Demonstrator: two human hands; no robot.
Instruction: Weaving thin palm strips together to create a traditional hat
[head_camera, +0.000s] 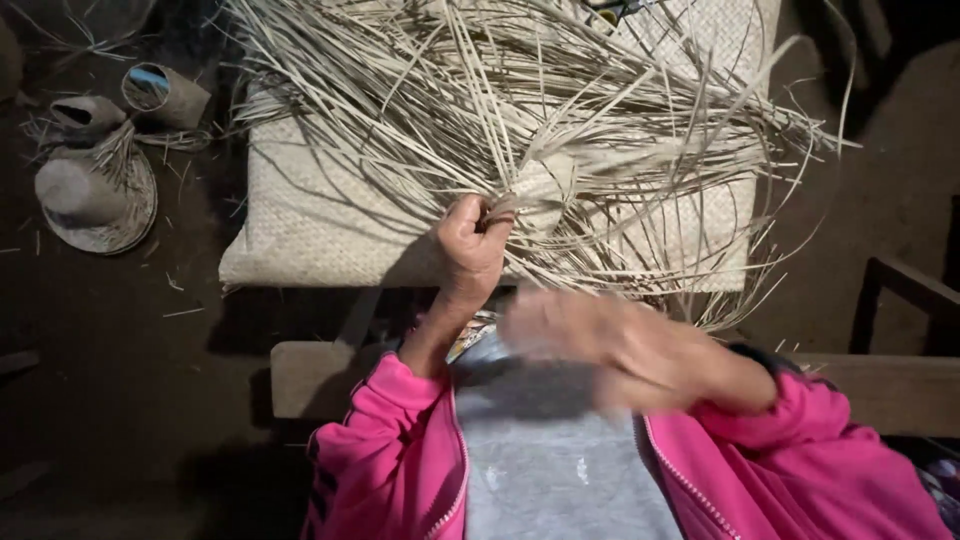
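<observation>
- Nearest the camera are pink zip-jacket sleeves (400, 440) over a grey shirt (550, 470), filling the bottom of the view.
- The right hand (590, 335) sits just above the lap, blurred by motion; whether its fingers are spread or curled cannot be told, and nothing can be made out in it.
- A wooden bench edge (310, 375) runs behind both forearms, pale against the dark floor.
- The left hand (470, 245) reaches forward past the bench, its fingers closed around the woven knot (540, 190), a small plaited centre of pale straw.
- The thumb (497, 212) presses on the near side of that knot.
- From the knot, loose straw strands (480, 90) fan out in all directions, long and flat, crossing each other in a tangle; many arc off to the right and curl down toward the bench.
- Under the strands lies a woven mat (300, 230), pale, flat and roughly square, folded or stacked with a thick near edge; the knot is held just above it.
- Well apart on the left, on the dark earth floor (120, 350), a finished straw hat (95, 200) rests brim down.
- Just beyond the hat lie two small woven cup-shaped pieces (165, 95), tipped on their sides, with stray straw bits scattered about them.
</observation>
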